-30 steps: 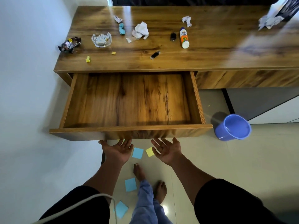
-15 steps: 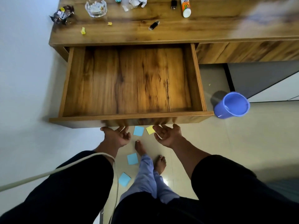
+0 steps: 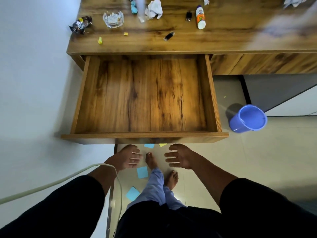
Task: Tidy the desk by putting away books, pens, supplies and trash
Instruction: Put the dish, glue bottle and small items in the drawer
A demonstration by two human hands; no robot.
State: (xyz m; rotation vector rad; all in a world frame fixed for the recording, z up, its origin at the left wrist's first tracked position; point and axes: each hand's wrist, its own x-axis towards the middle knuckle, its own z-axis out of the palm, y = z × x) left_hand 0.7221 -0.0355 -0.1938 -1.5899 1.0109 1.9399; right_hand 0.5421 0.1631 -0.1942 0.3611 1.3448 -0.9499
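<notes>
The wooden desk point(image 3: 223, 38) has its drawer point(image 3: 145, 135) pulled far out, with nothing inside. On the desktop lie a crumpled wrapper point(image 3: 80, 24), a glass dish point(image 3: 113, 19), crumpled white paper point(image 3: 154, 9), a glue bottle point(image 3: 200, 17), a small black item point(image 3: 169, 36) and yellow scraps point(image 3: 100, 40). My left hand point(image 3: 127, 159) and my right hand point(image 3: 180, 158) hover just below the drawer front, apart from it, fingers spread, holding nothing.
A blue plastic bin point(image 3: 248, 118) stands on the floor to the right of the drawer. Blue sticky notes point(image 3: 142, 172) and a yellow one point(image 3: 162, 144) lie on the floor by my bare feet. A white wall runs along the left. A pale cable point(image 3: 51, 185) crosses my left arm.
Both hands have turned from palms up under the drawer front to palms down, a little lower and clear of it. The view has shifted as my head moved.
</notes>
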